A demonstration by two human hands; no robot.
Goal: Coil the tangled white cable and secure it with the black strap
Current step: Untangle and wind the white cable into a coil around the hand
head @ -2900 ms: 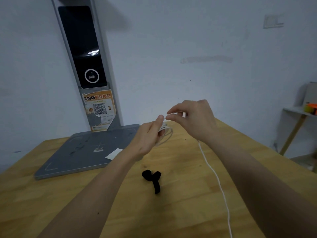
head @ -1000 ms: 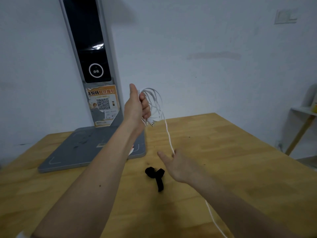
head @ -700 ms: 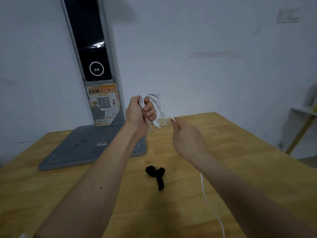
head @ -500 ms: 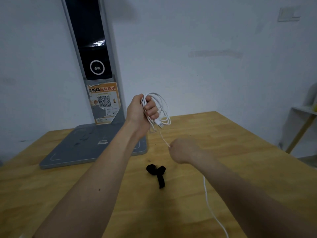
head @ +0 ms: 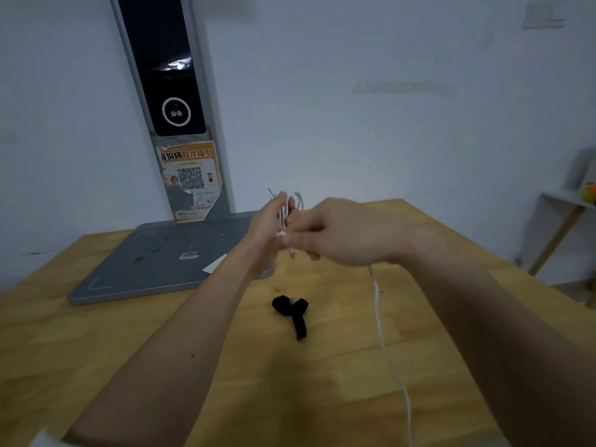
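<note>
coiling is the step in hand, by my reading: the left hand is raised above the table with its fingers curled round a small bundle of cable loops, and the right hand has come up against it, fingers bent as if pinching the free run onto the bundle. blur hides the right fingertips, so i cannot tell exactly how the strand is held. from under the right hand the loose cable drops to the table and trails off the near edge, so plenty is left to wind. the strap lies untouched on the wood, below and between the two forearms, apart from the cable.

next, i judge, the left hand must catch the new loop under its fingers without letting the earlier ones spring free, then the right hand slides back down the strand for another length. the strap waits until the tail is in.

half a second back the right hand was lower, nearer the strap, closed on the strand away from the bundle; it has since swung up to meet the left hand. the left hand has dropped a little. the strap has not moved. a grey stand sits behind.
</note>
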